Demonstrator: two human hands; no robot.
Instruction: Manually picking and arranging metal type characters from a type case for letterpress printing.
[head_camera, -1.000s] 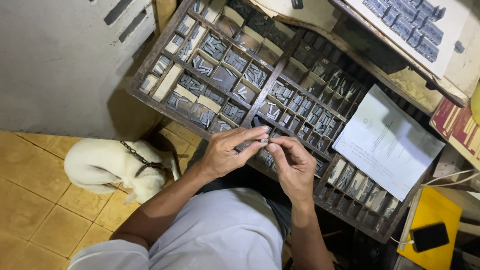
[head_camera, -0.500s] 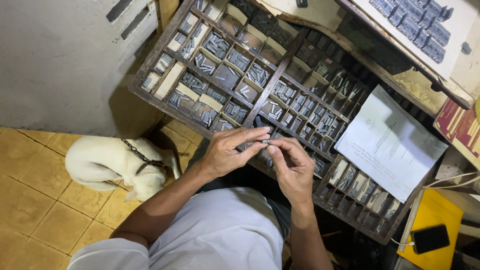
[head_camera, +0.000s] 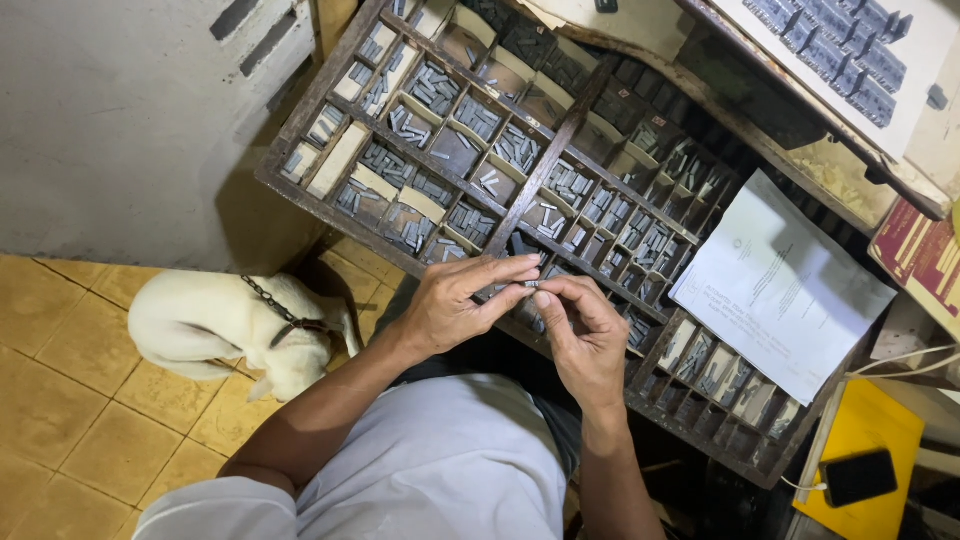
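Observation:
A slanted wooden type case (head_camera: 320, 100) with many small compartments holds several grey metal type pieces (head_camera: 517, 148). Both my hands meet over its near edge. My left hand (head_camera: 455, 303) curls its fingers around a small row of metal type. My right hand (head_camera: 583, 335) pinches a small grey type piece (head_camera: 531, 284) between thumb and forefinger, right against the left hand's fingertips. What exactly lies inside the left palm is hidden.
A white printed sheet (head_camera: 780, 285) lies on the case's right half. A white dog (head_camera: 225, 325) with a chain collar lies on the yellow tiled floor at my left. A dark phone (head_camera: 858, 476) rests on a yellow pad at lower right. A tray of dark blocks (head_camera: 835, 45) sits upper right.
My hands have stayed together at the case's near edge, with only small finger movements. The dog has not moved.

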